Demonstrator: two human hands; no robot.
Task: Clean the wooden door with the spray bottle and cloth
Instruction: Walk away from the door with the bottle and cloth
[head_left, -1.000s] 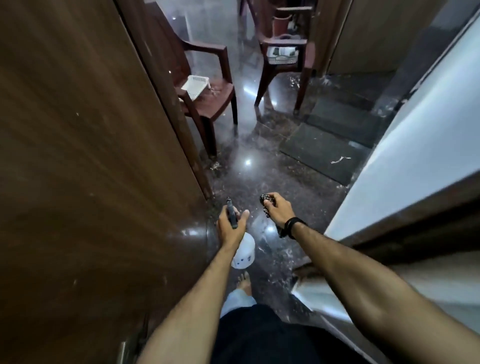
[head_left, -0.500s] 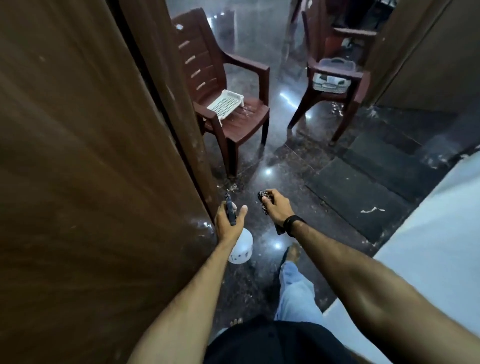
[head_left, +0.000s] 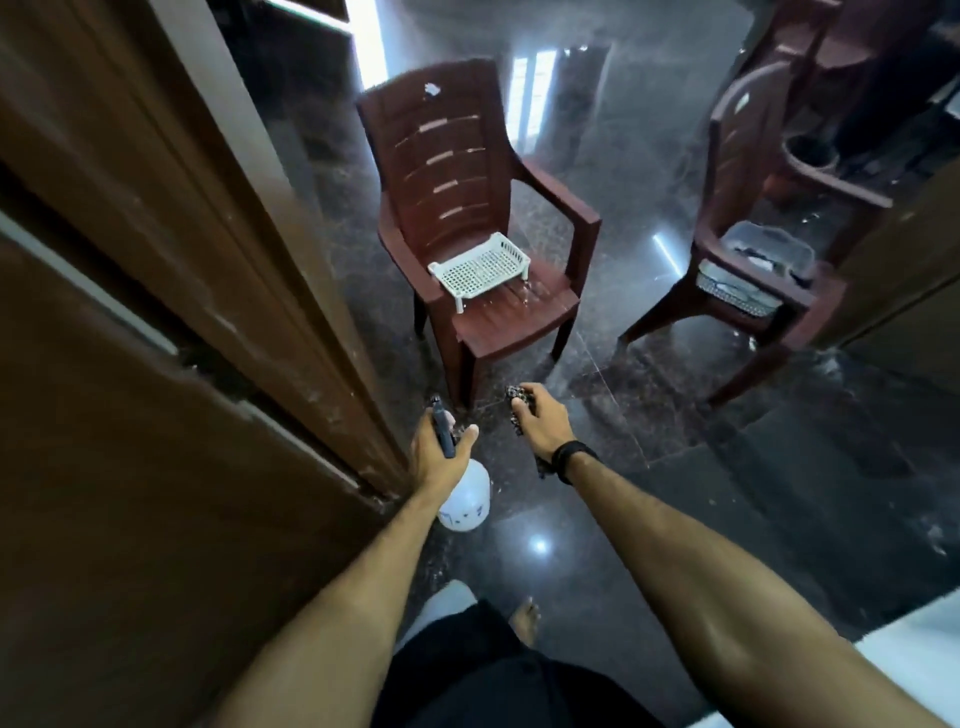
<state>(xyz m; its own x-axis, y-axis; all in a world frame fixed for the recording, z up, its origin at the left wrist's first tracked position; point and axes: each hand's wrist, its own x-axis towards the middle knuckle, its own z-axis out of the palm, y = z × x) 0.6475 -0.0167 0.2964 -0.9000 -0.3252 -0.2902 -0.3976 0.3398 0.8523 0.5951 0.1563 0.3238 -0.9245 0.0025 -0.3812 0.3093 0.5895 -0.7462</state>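
Both hands are loaded: the left hand (head_left: 439, 452) grips the spray bottle (head_left: 465, 499) by its dark trigger head, and the right hand (head_left: 540, 421) clutches the bunched cloth (head_left: 517, 410). The wooden door (head_left: 130, 441) stands upright at the left, its face running near to far, touching or just beside the left hand. By this judgement the bottle hand is better placed to start.

I see brown wooden door (head_left: 130, 467), white spray bottle (head_left: 467, 501) with dark trigger, dark speckled cloth (head_left: 519, 410), maroon chair (head_left: 467, 208), white perforated tray (head_left: 480, 270).
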